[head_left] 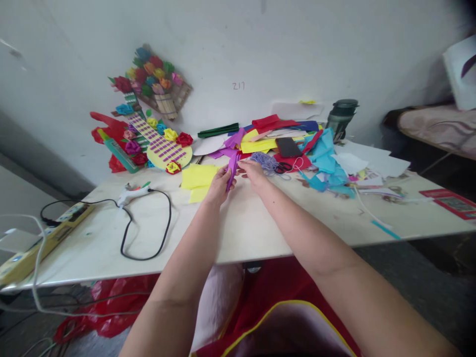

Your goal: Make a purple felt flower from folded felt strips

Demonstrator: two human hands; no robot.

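Note:
Both hands are together over the middle of the white table point(253, 223). My left hand point(222, 184) is closed round a folded strip of purple crepe paper point(232, 171), which stands nearly upright. At the strip's upper end my right hand point(253, 172) has its fingertips drawn together, touching or pinching the paper; the exact grip is too small to make out. Yellow crepe paper point(199, 181) lies flat just left of the hands. To their right are a tangle of lavender yarn point(263, 162) and dark-handled scissors point(284, 167).
Left stand a paper-flower guitar point(167, 148), a green glue bottle point(121, 154), a corded glue gun point(134, 196) and a power strip point(46, 243). Behind lie coloured paper, a phone point(288, 147) and a dark bottle point(341, 119). Blue crepe paper point(323, 153) is at right.

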